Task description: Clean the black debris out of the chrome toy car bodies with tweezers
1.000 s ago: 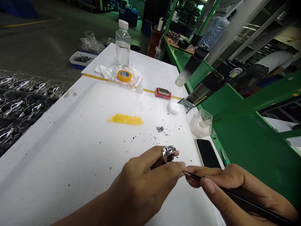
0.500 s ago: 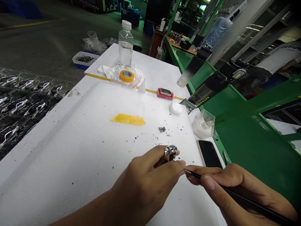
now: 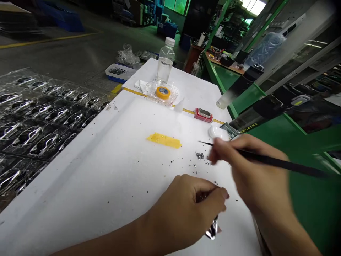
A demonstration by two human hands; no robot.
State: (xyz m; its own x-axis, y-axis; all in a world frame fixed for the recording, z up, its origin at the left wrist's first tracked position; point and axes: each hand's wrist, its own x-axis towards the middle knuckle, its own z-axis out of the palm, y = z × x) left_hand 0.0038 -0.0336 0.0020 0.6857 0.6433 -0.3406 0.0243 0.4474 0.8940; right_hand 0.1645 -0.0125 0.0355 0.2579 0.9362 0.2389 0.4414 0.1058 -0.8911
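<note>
My left hand point(image 3: 194, 209) is closed round a shiny chrome part point(image 3: 212, 229). Most of that part is hidden by the fingers, and its lower end sticks out below them. Black tweezers point(image 3: 277, 160) are pinched in my right hand point(image 3: 255, 170), which is raised above the white work surface and slightly blurred. Their thin tip points left, over the surface between a strip of yellow tape point(image 3: 164, 140) and a small pile of tiny dark pieces point(image 3: 199, 155). More such bits lie scattered around the pile.
A water bottle point(image 3: 165, 62) and an orange tape roll point(image 3: 163, 92) stand at the back. A red box point(image 3: 203, 115) and a white rounded case point(image 3: 215, 131) are at the right. Trays of chrome parts point(image 3: 48, 110) lie left. Dark tumblers point(image 3: 239, 85) lean by the green frame point(image 3: 301, 185).
My right hand has lifted the tweezers up and away from my left hand. My left hand has moved slightly right and down, turning the chrome part downward. The camera view has shifted left.
</note>
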